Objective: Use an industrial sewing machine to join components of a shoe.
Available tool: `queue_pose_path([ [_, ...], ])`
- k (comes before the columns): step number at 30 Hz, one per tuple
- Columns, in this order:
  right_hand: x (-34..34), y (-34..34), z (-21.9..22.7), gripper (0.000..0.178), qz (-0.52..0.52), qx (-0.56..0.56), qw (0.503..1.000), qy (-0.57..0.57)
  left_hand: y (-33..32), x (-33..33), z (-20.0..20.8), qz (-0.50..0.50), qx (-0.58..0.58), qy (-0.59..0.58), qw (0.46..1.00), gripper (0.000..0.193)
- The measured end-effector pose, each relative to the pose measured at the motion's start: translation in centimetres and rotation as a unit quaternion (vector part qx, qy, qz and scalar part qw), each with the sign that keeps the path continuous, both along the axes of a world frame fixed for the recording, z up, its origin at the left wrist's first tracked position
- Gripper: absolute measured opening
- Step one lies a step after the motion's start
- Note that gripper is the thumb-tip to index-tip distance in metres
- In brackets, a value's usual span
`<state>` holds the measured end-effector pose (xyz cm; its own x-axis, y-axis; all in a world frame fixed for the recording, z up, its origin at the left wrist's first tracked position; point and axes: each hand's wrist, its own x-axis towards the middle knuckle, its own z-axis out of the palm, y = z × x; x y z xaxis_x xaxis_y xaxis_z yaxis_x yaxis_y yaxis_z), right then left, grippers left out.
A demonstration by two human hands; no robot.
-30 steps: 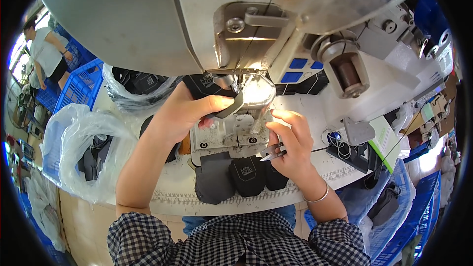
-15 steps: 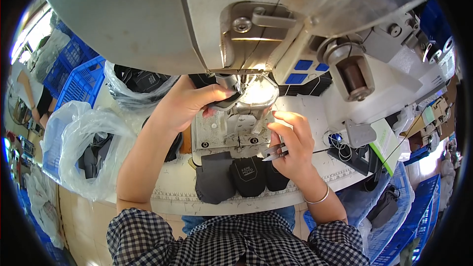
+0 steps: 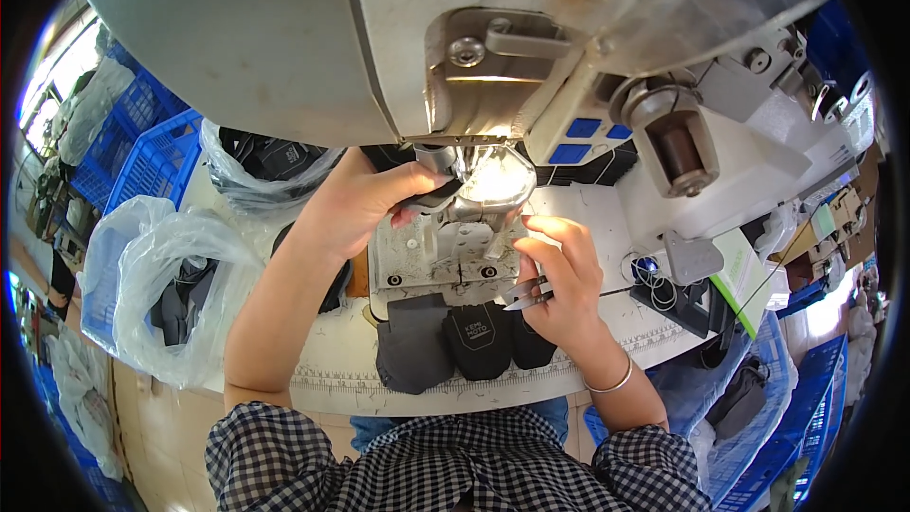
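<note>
Closest to the camera, a person in a checked shirt [image 3: 427, 465] sits at a pale tabletop [image 3: 327, 341], its near edge marked like a ruler. Just beyond that edge, three dark cloth pieces [image 3: 474, 337] lie side by side. The right hand [image 3: 569, 280], with a bracelet [image 3: 619, 382] at its wrist, curls around small scissors [image 3: 524, 298]; their long axis runs across the tabletop, blades parted, tips pointing left and slightly toward the person. Farther in, the left hand [image 3: 358, 204] pinches a black cloth strip [image 3: 434, 196] between thumb and fingers beside the lit sewing machine [image 3: 237, 38]. The strip's visible length slants up to the right, toward the needle area; the rest is hidden. A brown thread spool [image 3: 684, 147] stands right, and a blue basket [image 3: 156, 166] sits far left.
</note>
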<state>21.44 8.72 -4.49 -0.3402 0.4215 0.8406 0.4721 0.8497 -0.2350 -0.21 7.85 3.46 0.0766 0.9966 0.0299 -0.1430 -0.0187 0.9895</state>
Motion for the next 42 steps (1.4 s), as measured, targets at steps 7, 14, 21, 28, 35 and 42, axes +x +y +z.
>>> queue_pose_path([
  [7,0.0,-0.2,0.1,0.034,0.001,-0.02,1.0,-0.003,-1.0,1.2,-0.8,0.06,0.041,0.007,0.997,0.012],
  [14,0.0,0.0,0.0,0.037,0.005,-0.009,1.0,0.006,-2.0,2.1,-0.9,0.089,0.012,-0.021,0.996,0.013],
  [21,0.0,-0.2,-0.1,0.039,0.006,-0.027,1.0,0.002,-3.6,2.3,-1.2,0.085,-0.007,-0.027,0.996,0.023],
  [28,0.0,-0.3,0.0,0.041,0.013,-0.029,0.999,-0.004,-3.5,2.3,-1.0,0.099,0.03,0.059,0.993,0.02],
  [35,0.0,-0.3,0.0,0.04,0.015,-0.025,1.0,-0.006,-2.9,2.5,-0.5,0.132,0.087,0.113,0.981,0.012],
  [42,0.0,-0.4,-0.1,0.041,0.012,-0.037,0.999,-0.006,-2.0,2.1,-0.8,0.116,0.079,0.069,0.988,0.01],
])
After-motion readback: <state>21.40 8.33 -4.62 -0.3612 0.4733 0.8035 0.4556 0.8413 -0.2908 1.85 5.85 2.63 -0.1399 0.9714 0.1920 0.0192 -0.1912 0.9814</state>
